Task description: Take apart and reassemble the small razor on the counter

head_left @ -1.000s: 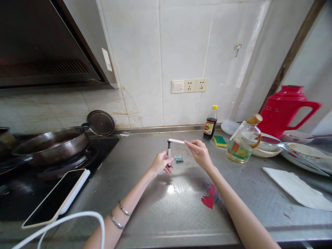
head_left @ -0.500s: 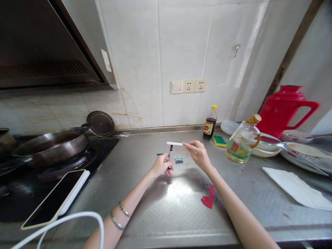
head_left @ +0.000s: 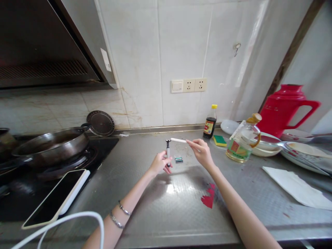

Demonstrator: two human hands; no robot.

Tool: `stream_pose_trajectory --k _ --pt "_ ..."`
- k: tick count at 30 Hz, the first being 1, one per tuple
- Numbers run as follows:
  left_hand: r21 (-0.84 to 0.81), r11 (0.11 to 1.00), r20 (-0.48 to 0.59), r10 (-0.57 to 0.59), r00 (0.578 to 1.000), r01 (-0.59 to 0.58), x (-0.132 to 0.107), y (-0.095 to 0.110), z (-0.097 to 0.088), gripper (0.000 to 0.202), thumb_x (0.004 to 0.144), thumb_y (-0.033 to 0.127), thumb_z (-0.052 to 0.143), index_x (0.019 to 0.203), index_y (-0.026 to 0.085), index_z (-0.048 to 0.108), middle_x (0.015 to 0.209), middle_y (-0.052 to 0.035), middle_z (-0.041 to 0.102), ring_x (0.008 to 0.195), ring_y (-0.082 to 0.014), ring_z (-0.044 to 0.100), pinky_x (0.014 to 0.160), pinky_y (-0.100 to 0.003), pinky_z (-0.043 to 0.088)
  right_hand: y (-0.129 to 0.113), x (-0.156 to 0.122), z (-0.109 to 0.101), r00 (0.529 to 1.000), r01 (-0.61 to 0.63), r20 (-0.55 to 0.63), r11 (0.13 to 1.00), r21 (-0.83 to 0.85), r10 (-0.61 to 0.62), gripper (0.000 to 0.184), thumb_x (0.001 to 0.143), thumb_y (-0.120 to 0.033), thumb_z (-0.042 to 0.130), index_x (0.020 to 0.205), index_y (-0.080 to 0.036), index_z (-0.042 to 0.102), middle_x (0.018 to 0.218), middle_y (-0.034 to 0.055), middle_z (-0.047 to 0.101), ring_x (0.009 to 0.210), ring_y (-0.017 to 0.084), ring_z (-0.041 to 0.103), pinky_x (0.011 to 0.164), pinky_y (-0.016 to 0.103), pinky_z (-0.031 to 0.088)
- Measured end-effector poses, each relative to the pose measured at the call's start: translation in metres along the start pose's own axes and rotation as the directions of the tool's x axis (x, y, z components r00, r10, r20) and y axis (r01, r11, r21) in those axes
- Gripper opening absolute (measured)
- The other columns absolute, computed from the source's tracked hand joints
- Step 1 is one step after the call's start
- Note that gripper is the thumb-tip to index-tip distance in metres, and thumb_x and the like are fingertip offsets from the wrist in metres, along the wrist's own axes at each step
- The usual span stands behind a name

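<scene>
So, razor (head_left: pixel 168 151) is up in the air above the counter (head_left: pixel 145 138), roughly upright, head on top. Left hand (head_left: pixel 159 163) grasps its lower handle between thumb and fingers, probably low to leave the head exposed. Right hand (head_left: pixel 202 152) pinches a white stick (head_left: pixel 178 140) by its right end, near level; far tip sits right at the razor head, contact can't be confirmed. Pinching the end likely keeps those fingers off the head.

Green-edged cartridge (head_left: pixel 178 160) lies flat on the counter just beyond the hands, within easy reach of both.

Containers: soy bottle (head_left: pixel 210 126) stands near the wall, capped yellow, dark liquid inside. Sponge (head_left: pixel 219 140) is next to it. Jug (head_left: pixel 240 152) stands stoppered, yellowish liquid low down, label covering much. Bowls (head_left: pixel 264 152) nest behind it, contents unclear. Thermos (head_left: pixel 275 116) is opaque, so can't tell. Left side: pan (head_left: pixel 71 143) on the hob, something brownish inside, unidentifiable.
</scene>
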State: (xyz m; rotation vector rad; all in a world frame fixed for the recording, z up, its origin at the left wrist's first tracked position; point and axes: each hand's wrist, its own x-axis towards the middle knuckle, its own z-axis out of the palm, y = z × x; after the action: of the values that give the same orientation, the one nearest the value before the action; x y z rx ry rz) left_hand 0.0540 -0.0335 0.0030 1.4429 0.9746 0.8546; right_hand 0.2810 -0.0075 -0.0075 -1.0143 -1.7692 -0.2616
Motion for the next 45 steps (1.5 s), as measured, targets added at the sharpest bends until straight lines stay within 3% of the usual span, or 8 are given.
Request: stream_pose_trajectory --k 9,15,18,21,26,32,39,45 --pt "0.018 1.0 -0.01 0.026 1.0 -0.026 0.001 0.001 -0.002 0.032 0.072 0.041 0.059 0.085 0.016 0.044 0.059 0.0009 0.058 0.039 -0.0147 0.059 0.036 -0.023 0.046 0.001 0.002 -0.002 0.999 -0.049 0.022 0.996 0.079 0.047 0.027 0.086 -0.024 0.048 0.105 -0.026 0.067 0.084 0.0051 0.059 0.078 0.017 0.053 0.071 0.031 0.04" --pt "0.091 0.994 -0.046 0.067 0.997 -0.063 0.004 0.0 -0.009 0.029 0.073 0.04 0.058 0.084 0.017 0.044 0.059 0.0022 0.057 0.04 -0.0124 0.057 0.037 -0.021 0.046 -0.007 0.007 -0.002 0.943 -0.329 0.061 0.882 0.338 0.328 0.034 0.081 -0.033 0.052 0.111 -0.02 0.063 0.074 0.0023 0.053 0.059 0.012 0.048 0.057 0.026 0.04" --pt "0.118 0.99 -0.071 0.086 0.994 -0.078 0.007 -0.005 -0.012 0.03 0.073 0.039 0.058 0.09 0.017 0.047 0.06 0.0029 0.056 0.042 -0.0118 0.057 0.036 -0.02 0.044 -0.039 0.007 -0.001 0.834 -0.547 0.274 0.65 0.527 0.479 0.037 0.075 -0.04 0.058 0.104 -0.017 0.064 0.062 -0.0025 0.045 0.044 0.007 0.036 0.041 0.021 0.029" --pt "0.13 0.986 -0.081 0.119 0.99 -0.108 0.009 -0.01 -0.014 0.033 0.073 0.039 0.058 0.095 0.017 0.049 0.061 0.0028 0.055 0.043 -0.0108 0.057 0.036 -0.018 0.043 -0.079 0.006 -0.007 0.669 -0.72 0.549 0.256 0.645 0.501 0.041 0.077 -0.049 0.054 0.101 -0.017 0.061 0.053 -0.0075 0.035 0.037 0.003 0.02 0.034 0.018 0.014" --pt "0.155 0.975 -0.06 0.169 0.984 -0.158 0.005 -0.007 -0.01 0.026 0.075 0.037 0.054 0.088 0.016 0.048 0.066 0.0004 0.058 0.046 -0.0105 0.058 0.037 -0.018 0.044 -0.122 -0.002 -0.014 0.568 -0.751 0.695 -0.069 0.657 0.441 0.039 0.073 -0.052 0.059 0.087 -0.016 0.058 0.057 -0.0063 0.044 0.035 0.0 0.018 0.032 0.015 0.008" --pt "0.119 0.974 -0.083 0.203 0.976 -0.192 0.003 0.001 -0.011 0.026 0.075 0.038 0.054 0.087 0.016 0.046 0.066 -0.0001 0.059 0.047 -0.0118 0.059 0.038 -0.019 0.045 -0.139 -0.026 -0.006 0.475 -0.769 0.737 -0.18 0.613 0.48 0.037 0.072 -0.053 0.059 0.081 -0.018 0.05 0.046 -0.0107 0.036 0.033 0.0 0.016 0.031 0.013 0.008" --pt "0.165 0.975 -0.049 0.16 0.986 -0.15 0.006 -0.009 -0.008 0.024 0.075 0.035 0.053 0.088 0.016 0.048 0.066 0.0002 0.058 0.045 -0.011 0.058 0.038 -0.02 0.046 -0.145 -0.016 -0.005 0.533 -0.698 0.68 -0.193 0.689 0.503 0.037 0.07 -0.052 0.062 0.08 -0.019 0.048 0.047 -0.0111 0.035 0.034 0.0 0.017 0.031 0.013 0.008" --pt "0.173 0.969 -0.058 0.186 0.981 -0.174 0.006 -0.008 -0.01 0.023 0.075 0.033 0.052 0.091 0.016 0.047 0.065 0.0 0.059 0.046 -0.0121 0.058 0.038 -0.021 0.046 -0.149 -0.027 0.002 0.484 -0.725 0.709 -0.219 0.653 0.512 0.038 0.07 -0.054 0.061 0.077 -0.02 0.046 0.047 -0.0113 0.033 0.035 0.001 0.017 0.031 0.013 0.008"
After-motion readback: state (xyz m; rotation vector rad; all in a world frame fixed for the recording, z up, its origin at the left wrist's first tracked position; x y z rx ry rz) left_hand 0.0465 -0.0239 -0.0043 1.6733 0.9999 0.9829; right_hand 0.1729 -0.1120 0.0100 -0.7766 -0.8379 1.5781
